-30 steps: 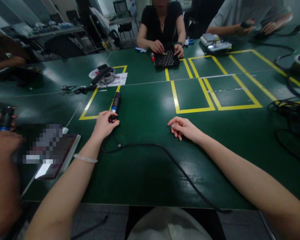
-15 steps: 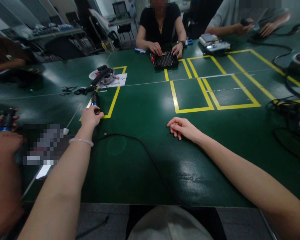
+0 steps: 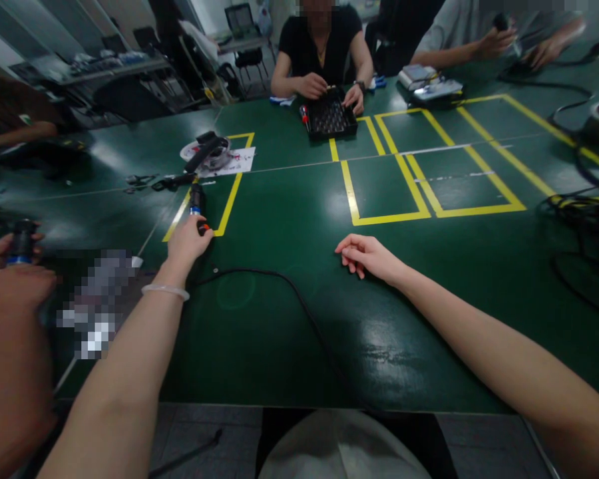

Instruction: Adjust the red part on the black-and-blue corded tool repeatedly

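My left hand [image 3: 187, 243] is closed on the rear end of a black corded tool [image 3: 196, 199] with a blue band, which lies on the green table [image 3: 289, 319] across a yellow tape line. Its black cable [image 3: 289, 293] runs from my hand back toward the table's near edge. My right hand [image 3: 367, 256] rests on the table to the right, fingers loosely curled with nothing in them.
Yellow tape rectangles [image 3: 384, 189] mark the table's middle. A person opposite handles a black tray [image 3: 331, 118]. A paper with black parts [image 3: 214, 154] lies at far left. Another person's hand [image 3: 10, 253] holds a similar tool at left. Cables [image 3: 584, 226] coil at right.
My left hand has dragged the corded tool leftward from the middle of the table onto the yellow line, the cable following. My right hand has stayed put.
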`<state>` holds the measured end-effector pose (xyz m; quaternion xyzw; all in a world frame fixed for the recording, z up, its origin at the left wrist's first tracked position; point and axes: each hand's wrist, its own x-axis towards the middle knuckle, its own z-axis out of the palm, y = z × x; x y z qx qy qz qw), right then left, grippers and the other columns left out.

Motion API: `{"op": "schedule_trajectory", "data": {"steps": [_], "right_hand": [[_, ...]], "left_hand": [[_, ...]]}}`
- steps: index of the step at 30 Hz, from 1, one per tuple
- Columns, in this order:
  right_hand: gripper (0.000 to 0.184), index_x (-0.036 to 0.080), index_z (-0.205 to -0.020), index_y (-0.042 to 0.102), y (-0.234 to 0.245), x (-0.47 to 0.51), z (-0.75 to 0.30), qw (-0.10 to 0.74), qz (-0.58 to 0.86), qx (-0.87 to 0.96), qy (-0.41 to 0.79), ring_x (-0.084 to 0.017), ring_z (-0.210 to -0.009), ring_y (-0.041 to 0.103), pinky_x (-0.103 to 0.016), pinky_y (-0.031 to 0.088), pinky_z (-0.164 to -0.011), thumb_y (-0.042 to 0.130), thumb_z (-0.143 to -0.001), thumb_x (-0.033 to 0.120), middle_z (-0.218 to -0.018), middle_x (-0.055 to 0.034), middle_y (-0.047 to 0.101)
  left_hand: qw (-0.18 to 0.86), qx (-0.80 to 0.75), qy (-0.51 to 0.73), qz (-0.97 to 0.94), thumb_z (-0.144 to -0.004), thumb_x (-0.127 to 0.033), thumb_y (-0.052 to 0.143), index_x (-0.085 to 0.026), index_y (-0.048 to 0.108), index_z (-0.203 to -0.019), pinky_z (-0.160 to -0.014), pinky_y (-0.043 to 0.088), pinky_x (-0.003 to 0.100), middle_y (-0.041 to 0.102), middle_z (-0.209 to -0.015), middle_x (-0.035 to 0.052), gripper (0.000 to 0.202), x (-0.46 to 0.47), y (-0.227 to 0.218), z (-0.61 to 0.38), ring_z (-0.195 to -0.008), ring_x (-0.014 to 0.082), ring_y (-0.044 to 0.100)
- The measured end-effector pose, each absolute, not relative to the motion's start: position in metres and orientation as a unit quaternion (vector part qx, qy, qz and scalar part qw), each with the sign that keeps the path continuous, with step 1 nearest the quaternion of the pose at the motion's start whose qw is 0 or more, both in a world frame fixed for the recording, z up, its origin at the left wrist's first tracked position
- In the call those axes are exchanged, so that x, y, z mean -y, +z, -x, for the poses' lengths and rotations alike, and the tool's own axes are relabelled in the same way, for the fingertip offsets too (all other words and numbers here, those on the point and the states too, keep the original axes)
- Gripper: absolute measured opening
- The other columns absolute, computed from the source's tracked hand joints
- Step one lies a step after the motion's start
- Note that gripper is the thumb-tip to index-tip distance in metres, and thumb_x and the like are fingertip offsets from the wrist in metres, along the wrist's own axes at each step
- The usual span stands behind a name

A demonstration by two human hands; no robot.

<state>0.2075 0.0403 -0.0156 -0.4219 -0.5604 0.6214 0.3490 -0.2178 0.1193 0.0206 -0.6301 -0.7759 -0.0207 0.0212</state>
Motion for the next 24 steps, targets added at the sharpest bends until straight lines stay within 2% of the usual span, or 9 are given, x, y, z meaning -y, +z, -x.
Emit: {"op": "schedule_trajectory", "data": {"steps": [6,10,12,17,24], "right_hand": [[0.009,0.014,-0.093,0.060,-0.016,-0.041,-0.205,0.343,0.431,0.561,0.618,-0.008,-0.048,0.053,-0.016,0.041,-0.032,0.060,-0.086,0.021,-0.067,0.0010,0.058],[0.011,0.014,-0.094,0.060,-0.016,-0.041,-0.203,0.341,0.434,0.564,0.614,-0.008,-0.048,0.052,-0.015,0.039,-0.032,0.057,-0.088,0.022,-0.068,0.0011,0.057],[0.012,0.015,-0.095,0.060,-0.015,-0.041,-0.203,0.346,0.432,0.569,0.608,-0.007,-0.047,0.050,-0.015,0.037,-0.032,0.057,-0.088,0.024,-0.068,0.0015,0.057],[0.014,0.015,-0.098,0.059,-0.013,-0.038,-0.202,0.332,0.418,0.624,0.570,-0.008,-0.052,0.051,-0.015,0.038,-0.037,0.056,-0.089,0.024,-0.072,0.0006,0.059],[0.027,0.020,-0.116,0.054,-0.015,-0.031,-0.199,0.322,0.370,0.708,0.508,-0.011,-0.066,0.057,-0.019,0.046,-0.051,0.054,-0.088,0.021,-0.086,-0.0008,0.060]], "left_hand": [[0.032,0.753,-0.033,0.657,-0.099,-0.040,0.037,-0.019,0.057,-0.129,-0.086,0.047,0.039,0.061,-0.122,0.0134,0.042,-0.091,0.014,0.181,-0.103,0.0295,0.060],[0.037,0.728,-0.027,0.684,-0.100,-0.042,0.030,-0.024,0.058,-0.130,-0.082,0.051,0.042,0.062,-0.122,0.0119,0.044,-0.057,0.016,0.135,-0.101,0.0316,0.064],[0.039,0.705,-0.021,0.708,-0.101,-0.044,0.028,-0.026,0.057,-0.132,-0.081,0.053,0.042,0.059,-0.129,0.0122,0.046,-0.041,0.019,0.109,-0.102,0.0314,0.064],[0.029,0.646,-0.025,0.763,-0.102,-0.045,0.029,-0.028,0.056,-0.136,-0.081,0.055,0.043,0.049,-0.142,0.0137,0.046,-0.016,0.023,0.051,-0.113,0.0315,0.061],[-0.036,0.581,-0.055,0.811,-0.101,-0.043,0.036,-0.024,0.051,-0.142,-0.087,0.055,0.047,0.044,-0.148,0.0190,0.048,-0.008,0.019,-0.001,-0.124,0.0358,0.054]]}}
